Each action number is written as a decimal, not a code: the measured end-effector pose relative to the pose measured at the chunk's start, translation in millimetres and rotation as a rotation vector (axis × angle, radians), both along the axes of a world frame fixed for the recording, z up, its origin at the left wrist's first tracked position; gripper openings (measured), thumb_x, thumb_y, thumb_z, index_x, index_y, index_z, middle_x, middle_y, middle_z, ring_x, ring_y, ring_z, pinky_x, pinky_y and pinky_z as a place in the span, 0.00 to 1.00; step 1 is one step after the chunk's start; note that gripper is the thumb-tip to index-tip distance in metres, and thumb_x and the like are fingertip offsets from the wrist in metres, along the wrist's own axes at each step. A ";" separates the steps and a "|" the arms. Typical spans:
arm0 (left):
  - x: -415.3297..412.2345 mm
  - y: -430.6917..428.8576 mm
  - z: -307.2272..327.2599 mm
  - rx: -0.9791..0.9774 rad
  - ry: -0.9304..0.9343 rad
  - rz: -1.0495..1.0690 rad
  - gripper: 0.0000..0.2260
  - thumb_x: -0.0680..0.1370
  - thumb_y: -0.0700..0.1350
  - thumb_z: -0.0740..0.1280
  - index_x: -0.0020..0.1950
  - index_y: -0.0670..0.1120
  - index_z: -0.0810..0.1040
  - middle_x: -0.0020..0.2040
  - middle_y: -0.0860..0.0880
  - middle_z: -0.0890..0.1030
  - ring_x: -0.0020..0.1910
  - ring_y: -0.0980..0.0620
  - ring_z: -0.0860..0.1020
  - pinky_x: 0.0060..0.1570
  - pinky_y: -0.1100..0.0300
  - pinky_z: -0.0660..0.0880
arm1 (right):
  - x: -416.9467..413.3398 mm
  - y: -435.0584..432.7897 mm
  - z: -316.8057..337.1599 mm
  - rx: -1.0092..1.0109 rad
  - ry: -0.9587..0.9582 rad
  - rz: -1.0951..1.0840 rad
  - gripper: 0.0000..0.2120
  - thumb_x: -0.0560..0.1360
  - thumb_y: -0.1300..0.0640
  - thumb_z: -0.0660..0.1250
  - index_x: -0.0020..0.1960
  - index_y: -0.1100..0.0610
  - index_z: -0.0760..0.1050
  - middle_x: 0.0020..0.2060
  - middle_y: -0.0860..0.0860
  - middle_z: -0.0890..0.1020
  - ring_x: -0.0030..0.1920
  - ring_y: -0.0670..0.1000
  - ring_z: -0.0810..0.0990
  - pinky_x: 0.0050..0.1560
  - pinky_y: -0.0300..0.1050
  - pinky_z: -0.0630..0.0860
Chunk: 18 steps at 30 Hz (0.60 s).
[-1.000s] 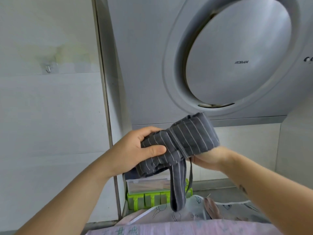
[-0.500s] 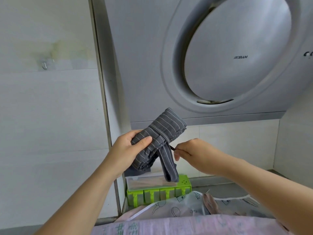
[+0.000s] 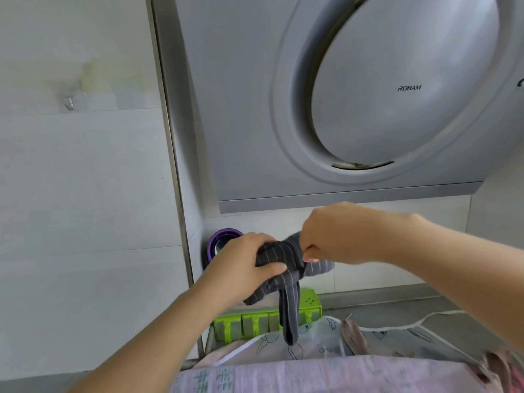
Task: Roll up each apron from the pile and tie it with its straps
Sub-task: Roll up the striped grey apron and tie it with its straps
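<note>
Midair under the range hood (image 3: 255, 109), our left hand (image 3: 241, 265) gripped the rolled striped apron (image 3: 279, 255) while our right hand (image 3: 337, 236) pinched its strap (image 3: 290, 313); the loose end dangled past a green organizer (image 3: 255, 324).

Rolled apron (image 3: 279, 255): dark grey cloth with thin white pinstripes, bundled tight, held in mid-air, roughly level. Strap (image 3: 289, 313): same fabric, wrapped across the roll's middle, loose end hanging straight down. Apron pile (image 3: 320, 340): lies below, pale printed cloth behind pink patterned cloth.
</note>
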<state>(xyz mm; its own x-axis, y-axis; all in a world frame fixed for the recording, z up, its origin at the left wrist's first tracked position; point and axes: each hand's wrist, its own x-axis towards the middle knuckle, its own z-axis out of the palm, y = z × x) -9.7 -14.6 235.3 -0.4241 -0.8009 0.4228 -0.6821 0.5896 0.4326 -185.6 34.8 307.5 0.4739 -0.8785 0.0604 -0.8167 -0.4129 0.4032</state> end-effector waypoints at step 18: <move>4.7 5.6 -2.1 -0.123 0.023 -0.071 0.20 0.73 0.55 0.70 0.64 0.55 0.75 0.49 0.62 0.74 0.50 0.61 0.74 0.52 0.61 0.74 | -6.6 -37.7 -44.1 0.073 -1.181 0.055 0.08 0.70 0.50 0.73 0.34 0.51 0.79 0.39 0.48 0.83 0.38 0.43 0.79 0.42 0.36 0.74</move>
<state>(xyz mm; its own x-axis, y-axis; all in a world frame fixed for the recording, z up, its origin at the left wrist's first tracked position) -5.0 -9.0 233.2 -0.4672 -0.7107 0.5259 -0.6273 0.6857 0.3693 -192.3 -2.9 263.4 0.1955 -0.8782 0.4364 -0.6480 -0.4497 -0.6147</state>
